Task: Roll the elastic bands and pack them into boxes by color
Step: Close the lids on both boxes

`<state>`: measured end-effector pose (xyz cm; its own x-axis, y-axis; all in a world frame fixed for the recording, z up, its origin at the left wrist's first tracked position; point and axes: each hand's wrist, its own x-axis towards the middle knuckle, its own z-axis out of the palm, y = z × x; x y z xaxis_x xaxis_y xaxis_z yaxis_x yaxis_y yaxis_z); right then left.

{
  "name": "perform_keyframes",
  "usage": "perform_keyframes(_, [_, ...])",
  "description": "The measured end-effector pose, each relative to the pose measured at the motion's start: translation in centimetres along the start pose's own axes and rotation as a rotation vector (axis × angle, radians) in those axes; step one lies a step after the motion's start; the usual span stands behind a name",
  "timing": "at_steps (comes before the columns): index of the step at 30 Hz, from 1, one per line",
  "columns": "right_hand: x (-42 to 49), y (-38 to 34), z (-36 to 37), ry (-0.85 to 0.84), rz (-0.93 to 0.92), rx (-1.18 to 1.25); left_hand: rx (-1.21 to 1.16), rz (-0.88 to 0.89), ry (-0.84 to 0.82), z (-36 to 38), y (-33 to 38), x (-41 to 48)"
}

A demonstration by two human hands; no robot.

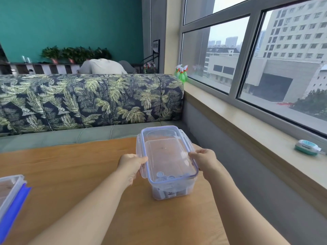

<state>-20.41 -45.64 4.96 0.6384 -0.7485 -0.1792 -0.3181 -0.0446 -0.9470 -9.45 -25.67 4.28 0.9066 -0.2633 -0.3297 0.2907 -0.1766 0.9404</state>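
Note:
A clear plastic box (169,191) stands on the wooden table (70,174) near its right edge. Its clear lid (166,152) with a bluish rim lies over the top, tilted up at the far end. My left hand (131,165) grips the lid's left edge and my right hand (203,161) grips its right edge. Through the plastic I see several pale rolled bands (166,177) inside the box. A second clear box (10,195) with a blue part sits at the table's left edge, partly cut off.
Behind the table runs a sofa (88,99) with a leaf-print back. A window sill (247,124) at the right carries green spray bottles (181,74) and a small teal and white device (307,147). A gap lies between table and wall.

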Motion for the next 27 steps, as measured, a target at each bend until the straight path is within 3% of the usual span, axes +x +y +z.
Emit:
perform_keyframes(15, [2.6, 2.6, 1.9, 0.11, 0.058, -0.119, 0.024, -0.034, 0.049, 1.6, -2.5, 2.7])
perform_keyframes(27, [2.6, 2.5, 1.7, 0.092, 0.057, -0.201, 0.0, -0.056, 0.044, 1.7, -2.5, 2.9])
